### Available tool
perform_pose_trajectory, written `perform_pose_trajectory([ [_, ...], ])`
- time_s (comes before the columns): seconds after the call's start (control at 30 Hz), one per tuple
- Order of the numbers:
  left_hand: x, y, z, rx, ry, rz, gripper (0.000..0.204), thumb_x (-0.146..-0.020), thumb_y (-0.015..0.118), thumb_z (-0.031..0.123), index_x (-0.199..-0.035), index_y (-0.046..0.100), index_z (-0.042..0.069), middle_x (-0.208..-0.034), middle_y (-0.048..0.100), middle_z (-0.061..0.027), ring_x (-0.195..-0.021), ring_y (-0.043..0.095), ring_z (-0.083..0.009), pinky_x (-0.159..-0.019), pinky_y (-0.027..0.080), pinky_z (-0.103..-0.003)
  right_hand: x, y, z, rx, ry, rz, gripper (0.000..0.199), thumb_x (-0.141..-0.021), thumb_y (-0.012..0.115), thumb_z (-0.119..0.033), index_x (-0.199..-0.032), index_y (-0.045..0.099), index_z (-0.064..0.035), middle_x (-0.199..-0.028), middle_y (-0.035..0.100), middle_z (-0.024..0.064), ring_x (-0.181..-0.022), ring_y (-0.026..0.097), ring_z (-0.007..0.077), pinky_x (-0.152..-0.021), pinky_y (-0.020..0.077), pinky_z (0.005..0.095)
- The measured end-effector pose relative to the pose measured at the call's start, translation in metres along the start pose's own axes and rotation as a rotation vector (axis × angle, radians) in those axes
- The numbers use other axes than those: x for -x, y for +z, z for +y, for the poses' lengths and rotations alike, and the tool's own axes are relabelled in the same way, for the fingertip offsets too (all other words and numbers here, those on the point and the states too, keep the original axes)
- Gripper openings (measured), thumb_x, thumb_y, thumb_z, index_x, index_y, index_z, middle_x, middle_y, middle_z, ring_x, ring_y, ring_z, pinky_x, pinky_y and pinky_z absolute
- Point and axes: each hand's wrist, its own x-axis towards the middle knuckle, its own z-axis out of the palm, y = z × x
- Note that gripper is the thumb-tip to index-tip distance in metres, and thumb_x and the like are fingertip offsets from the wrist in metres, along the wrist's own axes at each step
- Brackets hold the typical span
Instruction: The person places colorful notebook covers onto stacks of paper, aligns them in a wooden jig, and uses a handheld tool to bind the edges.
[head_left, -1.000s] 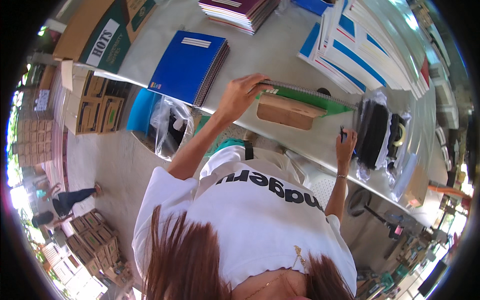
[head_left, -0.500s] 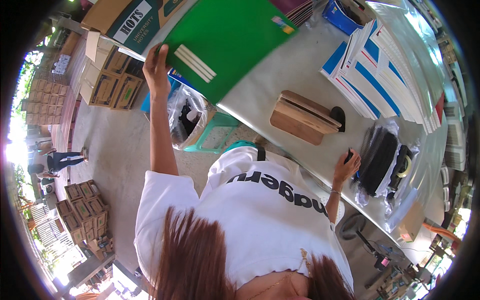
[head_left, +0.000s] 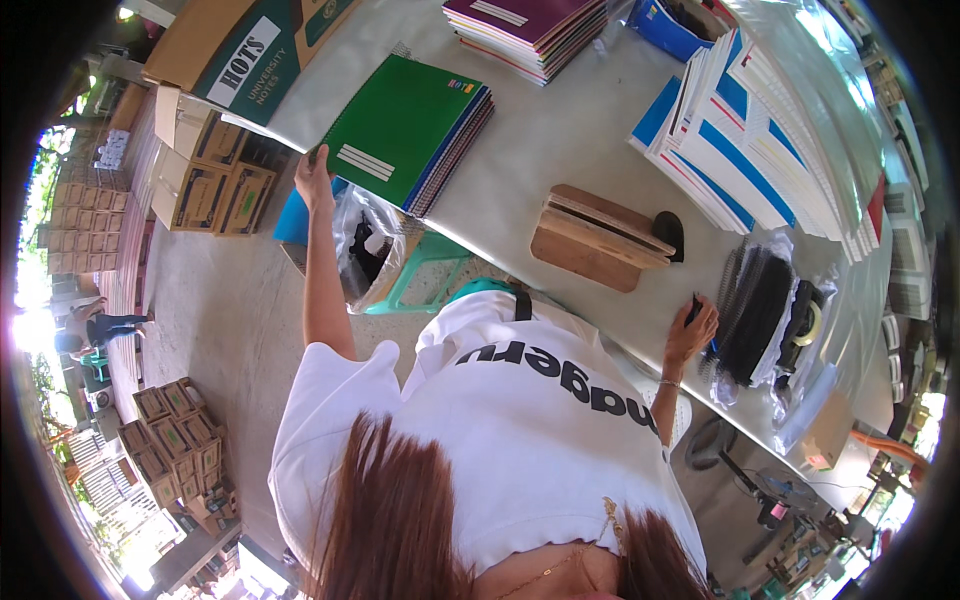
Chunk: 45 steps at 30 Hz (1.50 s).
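Note:
A green spiral notebook (head_left: pixel 400 125) lies on top of a stack of notebooks (head_left: pixel 462 150) at the table's left end. My left hand (head_left: pixel 314 180) is at its near left corner, fingers closed on the edge. Over the table's front edge at the right, my right hand (head_left: pixel 692 328) is curled around a small black object (head_left: pixel 693 309), its kind unclear. Just beyond that hand stands a slotted wooden block (head_left: pixel 592 240), with a dark rounded piece (head_left: pixel 668 236) at its right end. Black plastic coils (head_left: pixel 757 315) lie in clear wrapping beside my right hand.
A purple-topped notebook stack (head_left: pixel 525 35) and a blue box (head_left: pixel 675 35) sit farther back. White-and-blue sheets (head_left: pixel 745 140) fan out at the right. A tape roll (head_left: pixel 808 332) lies beside the coils. Below the table edge are a plastic-lined box (head_left: pixel 375 245) and a green stool (head_left: pixel 425 270).
The green notebook, held up large and close before, now lies on the stack. My left hand has lowered slightly with it. My right hand has hardly moved.

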Motion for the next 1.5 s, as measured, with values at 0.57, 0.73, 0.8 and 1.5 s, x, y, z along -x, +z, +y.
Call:
perform_pose_trajectory([
  [0.57,-0.023,-0.036,-0.036,-0.48,0.318,0.041,0.041,-0.085,0.07,0.036,-0.108,0.069,0.002,-0.101,0.067,-0.017,-0.092,0.061,-0.0271,-0.083,0.046,-0.037,-0.166,-0.137,0.035,-0.601,0.171,0.586,0.034,-0.097,0.056,-0.019,-0.121,0.052,0.005,-0.117,0.056,0.0153,-0.099,0.06,0.0227,-0.086,0.0517,0.0336],
  [0.73,-0.016,-0.015,-0.032,-0.713,0.465,0.164,0.049,-0.086,0.068,0.043,-0.117,0.065,0.006,-0.104,0.061,-0.0212,-0.108,0.046,-0.0353,-0.091,0.041,-0.043,-0.228,-0.209,-0.015,-0.694,-0.057,0.659,0.031,-0.098,0.051,-0.019,-0.118,0.055,0.0046,-0.122,0.055,0.0142,-0.107,0.058,0.0221,-0.095,0.0488,0.0357],
  [0.8,-0.007,0.003,-0.02,-0.72,0.443,0.185,0.05,-0.087,0.066,0.043,-0.125,0.061,0.011,-0.112,0.057,-0.0206,-0.111,0.043,-0.0337,-0.093,0.039,-0.046,-0.236,-0.237,-0.042,-0.472,-0.144,0.498,0.028,-0.098,0.053,-0.018,-0.117,0.06,0.0007,-0.125,0.056,0.012,-0.108,0.057,0.021,-0.098,0.0438,0.0372],
  [1.5,0.286,0.264,0.355,0.235,1.28,-0.6,0.027,-0.082,0.07,0.006,-0.108,0.068,0.011,-0.109,0.057,-0.011,-0.103,0.056,-0.028,-0.088,0.047,-0.038,-0.296,-0.239,-0.078,-0.263,-0.595,0.231,0.03,-0.097,0.052,-0.022,-0.12,0.062,-0.0058,-0.099,0.068,0.0171,-0.082,0.069,0.0258,-0.079,0.0534,0.0325],
])
